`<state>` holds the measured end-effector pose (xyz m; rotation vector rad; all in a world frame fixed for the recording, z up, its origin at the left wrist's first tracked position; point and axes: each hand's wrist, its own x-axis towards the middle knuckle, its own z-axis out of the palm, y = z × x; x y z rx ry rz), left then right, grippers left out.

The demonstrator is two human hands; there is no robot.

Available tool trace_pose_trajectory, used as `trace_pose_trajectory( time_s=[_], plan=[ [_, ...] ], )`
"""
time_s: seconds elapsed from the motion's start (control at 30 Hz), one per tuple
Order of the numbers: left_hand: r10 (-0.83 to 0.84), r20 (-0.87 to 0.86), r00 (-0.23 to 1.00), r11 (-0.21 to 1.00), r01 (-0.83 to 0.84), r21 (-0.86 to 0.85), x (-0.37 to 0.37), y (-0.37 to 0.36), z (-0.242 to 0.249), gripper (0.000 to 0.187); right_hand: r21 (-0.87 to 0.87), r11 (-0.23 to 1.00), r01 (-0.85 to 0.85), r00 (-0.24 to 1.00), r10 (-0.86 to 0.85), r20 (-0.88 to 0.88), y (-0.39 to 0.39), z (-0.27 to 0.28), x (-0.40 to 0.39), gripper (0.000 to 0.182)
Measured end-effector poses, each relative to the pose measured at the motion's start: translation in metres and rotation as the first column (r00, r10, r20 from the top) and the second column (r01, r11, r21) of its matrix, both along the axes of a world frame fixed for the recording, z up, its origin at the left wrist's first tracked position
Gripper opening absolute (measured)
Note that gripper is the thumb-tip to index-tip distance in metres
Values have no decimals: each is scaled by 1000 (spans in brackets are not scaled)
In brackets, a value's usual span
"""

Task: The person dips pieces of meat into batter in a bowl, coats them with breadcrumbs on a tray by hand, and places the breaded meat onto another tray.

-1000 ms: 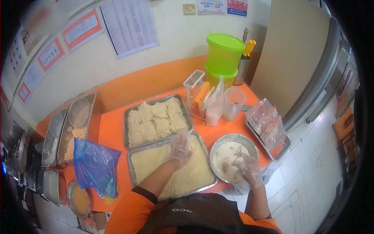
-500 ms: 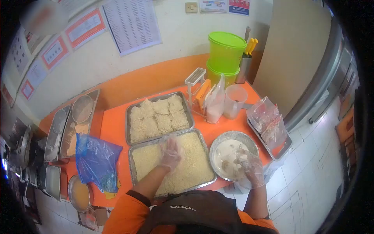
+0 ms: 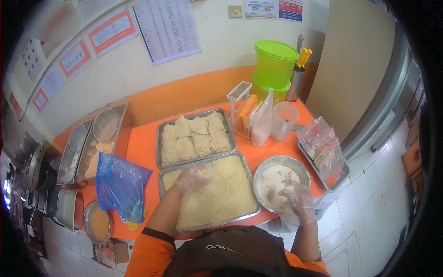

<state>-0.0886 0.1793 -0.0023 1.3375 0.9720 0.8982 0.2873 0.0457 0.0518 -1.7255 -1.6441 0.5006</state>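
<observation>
My left hand (image 3: 193, 179), in a clear plastic glove, is low over the left part of a metal tray (image 3: 256, 213) of pale breadcrumbs (image 3: 219, 201). Some crumbs show at its fingers, which are blurred. My right hand (image 3: 299, 203), gloved too, reaches into a round metal bowl (image 3: 306, 174) of white batter (image 3: 271, 176). Its fingers are bent and coated white; what they hold, if anything, is hidden. Lumps poke out of the batter. Behind the crumbs, a second tray (image 3: 159, 147) carries rows of crumb-coated pieces (image 3: 201, 144).
A blue plastic bag (image 3: 121, 182) lies at left, near metal bins (image 3: 123, 121) with sieves and a bowl of orange liquid (image 3: 98, 227). At the back stand green tubs (image 3: 276, 64), a knife holder (image 3: 294, 85) and a plastic jug (image 3: 284, 122). Bagged food (image 3: 320, 143) rests on the right-hand tray.
My left hand has shifted left across the breadcrumbs and turned, with crumbs now at its fingers. My right hand stays at the batter bowl. The whole view has shifted slightly.
</observation>
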Motion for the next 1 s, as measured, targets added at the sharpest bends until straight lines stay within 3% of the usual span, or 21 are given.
trace_pose_trajectory(
  time_s=[0.03,0.07,0.13,0.2,0.23,0.27,0.33,0.4,0.47,0.53,0.63,0.7,0.73,0.8,0.87,0.93,1.0],
  plan=[
    [44,163,986,998,-51,41,0,-10,18,43,-63,998,-18,1000,19,14,-1,6,0,32],
    [4,-15,1000,994,-3,111,1,-18,39,42,-125,992,-36,999,40,28,0,9,0,37],
    [-38,-368,929,969,125,214,-1,-28,76,40,-52,996,-68,995,72,70,1,4,1,37],
    [-160,-304,939,973,201,111,-12,-46,71,48,-7,993,-119,984,119,133,2,0,3,36],
    [-160,-428,890,956,248,159,-19,-53,65,54,-1,988,-153,973,151,174,2,-3,4,35],
    [-148,-543,827,932,300,203,-27,-60,59,60,3,982,-187,960,182,214,3,-5,6,35],
    [147,-891,430,783,500,371,-43,-64,35,75,-8,976,-218,948,214,235,5,-13,10,35],
    [247,-932,264,815,463,347,-53,-78,-16,81,-3,978,-209,945,203,255,7,-21,7,35],
    [251,-944,214,855,409,320,-58,-86,-47,82,25,987,-160,949,147,279,10,-27,1,35],
    [168,-941,292,898,349,269,-58,-89,-60,78,-64,991,-115,972,126,200,13,-7,-11,36],
    [27,-726,687,973,149,177,-61,-78,-59,55,-74,992,-98,982,109,156,13,3,-20,32],
    [30,-312,950,999,-43,-33,-54,-73,-45,48,-35,990,-134,969,138,206,15,-3,-17,30],
    [80,-74,994,981,-92,-170,-47,-69,-38,45,-20,985,-168,951,168,259,16,-16,-9,31],
    [69,-486,871,993,-107,-50,-29,-47,-34,49,-19,984,-178,947,177,268,15,-19,-7,31],
    [94,-804,586,995,-72,65,-5,-21,-34,54,-42,990,-131,974,137,179,12,-6,-13,30],
    [151,-969,197,988,11,156,14,-7,-35,60,-15,989,-145,969,145,199,8,-11,-10,29],
    [199,-974,107,960,177,216,31,-36,-39,67,-11,990,-142,972,142,190,8,-8,-8,30]
  ],
)
